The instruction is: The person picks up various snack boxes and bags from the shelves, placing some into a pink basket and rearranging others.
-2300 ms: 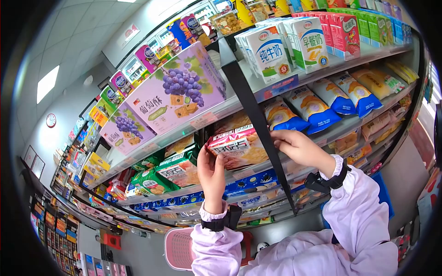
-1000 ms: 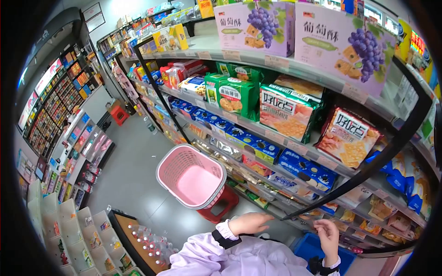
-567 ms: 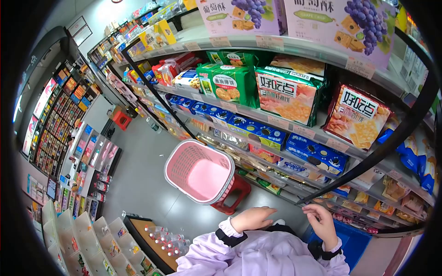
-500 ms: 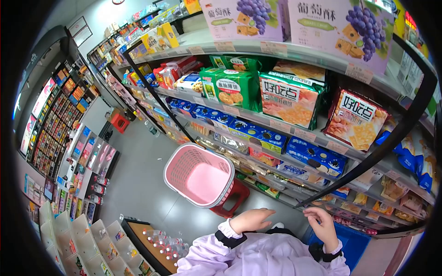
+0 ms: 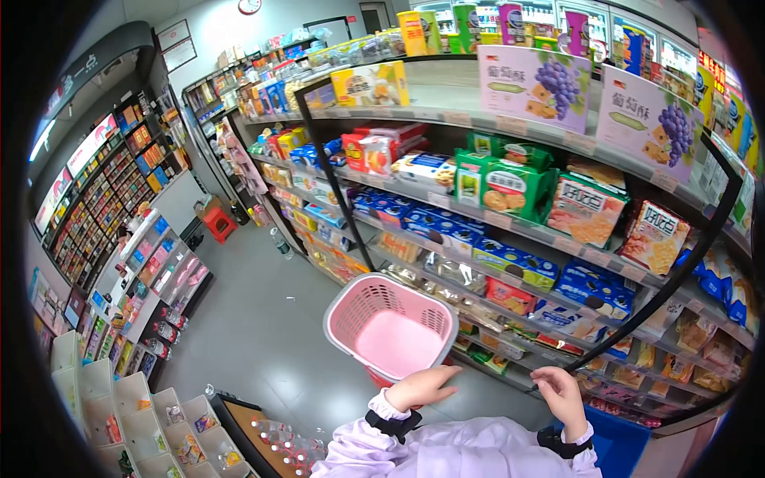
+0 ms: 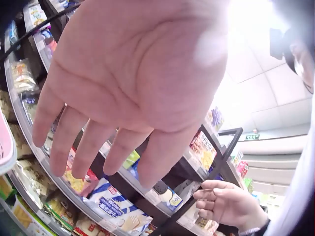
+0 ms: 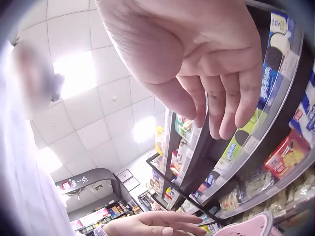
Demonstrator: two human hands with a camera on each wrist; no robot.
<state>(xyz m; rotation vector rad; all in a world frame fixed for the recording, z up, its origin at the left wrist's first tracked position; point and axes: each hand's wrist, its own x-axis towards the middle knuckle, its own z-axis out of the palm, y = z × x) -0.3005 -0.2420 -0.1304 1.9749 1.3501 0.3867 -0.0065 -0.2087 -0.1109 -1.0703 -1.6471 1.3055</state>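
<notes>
The left hand hangs in the air in front of the body, palm down, by the near rim of a pink basket. In the left wrist view its fingers are relaxed and hold nothing. The right hand is raised beside it near the lower shelves, fingers loosely bent and empty; the right wrist view shows its palm with nothing in it. The basket stands on a red stool, and its inside shows no items. A red-brown cracker pack stands on the shelf beside a green cracker pack.
Purple grape boxes and a yellow box stand on the upper shelf, with blue cookie boxes lower down. A black frame bar crosses the shelves at right. Bottles and white bins stand at lower left.
Both hands have left the cracker pack, which now stands upright on the shelf. The head view has swung left and lifted, showing the floor and more shelving. In the latest frames the hands barely move.
</notes>
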